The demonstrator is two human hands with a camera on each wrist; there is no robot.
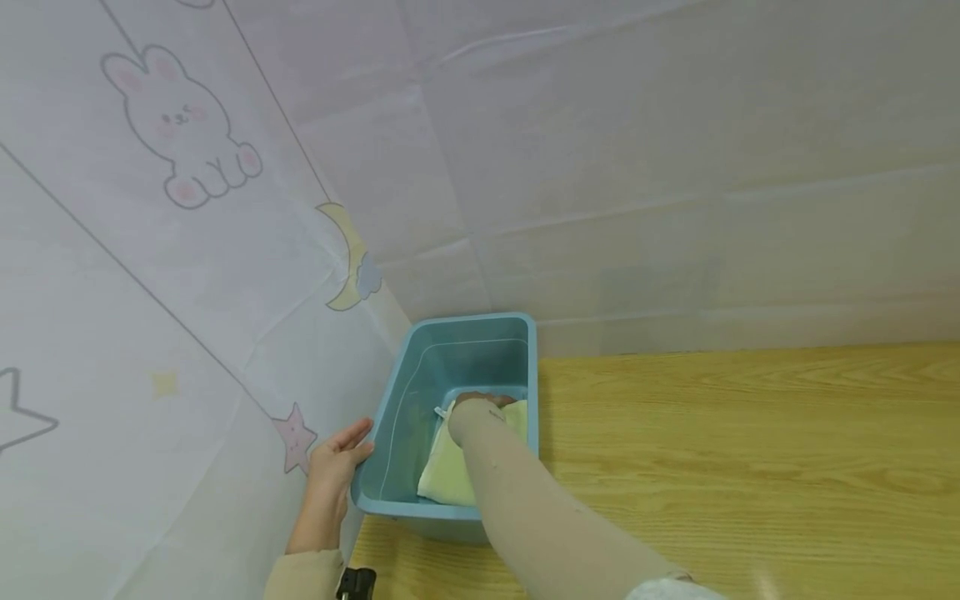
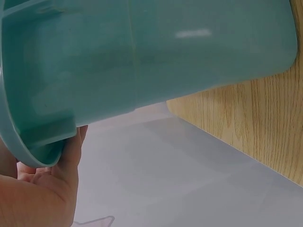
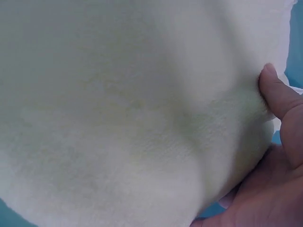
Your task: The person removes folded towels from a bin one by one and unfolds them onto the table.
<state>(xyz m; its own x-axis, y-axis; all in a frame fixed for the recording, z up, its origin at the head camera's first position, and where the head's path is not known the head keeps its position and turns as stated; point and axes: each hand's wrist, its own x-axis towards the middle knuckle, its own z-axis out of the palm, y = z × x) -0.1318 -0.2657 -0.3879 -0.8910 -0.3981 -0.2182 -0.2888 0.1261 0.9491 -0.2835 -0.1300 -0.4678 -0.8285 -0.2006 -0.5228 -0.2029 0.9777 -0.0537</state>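
Observation:
A blue plastic bin stands in the corner where the table meets two covered walls. My left hand is at its left rim; in the left wrist view that hand holds the rim, fingers against the outside under the lip. A pale yellow towel with a small white tag lies in the bin. My right hand, mostly hidden behind its own wrist, reaches down inside. The right wrist view has the right hand gripping the edge of the towel, thumb on top and fingers below.
The wood-grain table stretches to the right of the bin. A white wall covering with a rabbit, moon and stars rises close on the left, and a plain pale one behind. A black strap piece shows by the left sleeve.

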